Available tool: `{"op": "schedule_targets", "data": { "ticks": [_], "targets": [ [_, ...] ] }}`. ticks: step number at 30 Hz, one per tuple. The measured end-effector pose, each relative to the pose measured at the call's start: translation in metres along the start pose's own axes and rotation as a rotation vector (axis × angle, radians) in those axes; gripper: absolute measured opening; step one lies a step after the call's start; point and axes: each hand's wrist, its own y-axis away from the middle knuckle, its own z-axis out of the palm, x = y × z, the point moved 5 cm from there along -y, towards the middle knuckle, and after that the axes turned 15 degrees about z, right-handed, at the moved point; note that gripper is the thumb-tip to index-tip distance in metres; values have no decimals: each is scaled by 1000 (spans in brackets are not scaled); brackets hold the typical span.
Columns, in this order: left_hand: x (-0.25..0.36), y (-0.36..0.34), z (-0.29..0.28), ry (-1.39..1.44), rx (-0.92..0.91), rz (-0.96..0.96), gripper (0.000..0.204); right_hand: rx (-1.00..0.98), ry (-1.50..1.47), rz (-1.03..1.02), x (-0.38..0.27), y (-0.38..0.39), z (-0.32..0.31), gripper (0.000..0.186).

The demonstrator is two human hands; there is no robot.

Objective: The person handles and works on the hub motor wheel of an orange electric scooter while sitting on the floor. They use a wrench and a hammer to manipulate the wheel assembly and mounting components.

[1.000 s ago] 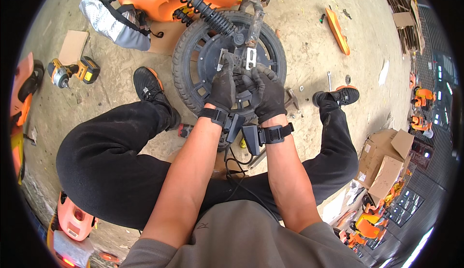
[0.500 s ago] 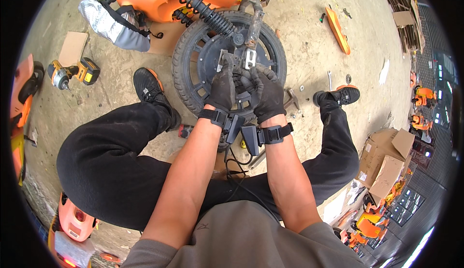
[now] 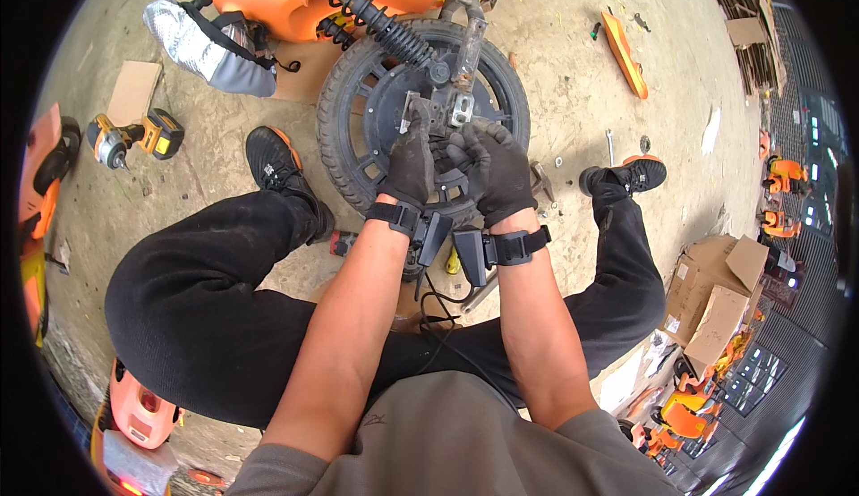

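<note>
In front of me a scooter wheel (image 3: 333,143) with a black tyre and dark hub sits beneath an orange and yellow body. A black coil shock absorber (image 3: 394,33) and a worn metal arm (image 3: 471,53) run down to the hub's middle. My left hand (image 3: 411,169), in a dark glove, is closed at a grey metal bracket (image 3: 417,107) beside the axle, its thumb along the bracket. My gloved right hand (image 3: 495,172) has curled fingers just below a small silver slotted plate (image 3: 462,110). Whatever lies between those fingers is hidden.
A yellow and black cordless impact driver (image 3: 134,136) lies at the left. Right of the wheel are a hammer (image 3: 542,179), a wrench (image 3: 610,147) and loose nuts. An orange trim piece (image 3: 625,53) lies farther off. An opened cardboard box (image 3: 707,295) stands at the right.
My right hand has shifted slightly right and turned at the wrist. The silver slotted plate sits a little differently tilted. My left hand has stayed at the bracket.
</note>
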Motion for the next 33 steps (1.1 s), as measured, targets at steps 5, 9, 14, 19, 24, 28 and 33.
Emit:
{"op": "schedule_targets", "data": {
  "ticks": [5,9,14,19,24,28,33],
  "targets": [
    [1,-1,-2,7,-40,-4,58,-7,73,27,-8,-2,-1,20],
    [-1,1,-3,-8,24,-36,58,34,18,21,-7,-2,-3,14],
    [-4,0,-8,2,0,-61,59,43,49,19,-5,-1,-3,15],
    [-3,-1,-11,-5,-15,-41,61,84,194,-88,-11,2,-2,15],
    [-2,4,-7,13,79,-48,64,183,536,-370,-15,-5,-5,16],
    [-3,4,-10,-19,111,-53,64,244,766,-479,-19,0,2,16],
    [-3,2,-8,-12,37,-47,66,213,665,-359,-9,-14,-8,20]
  ]
}}
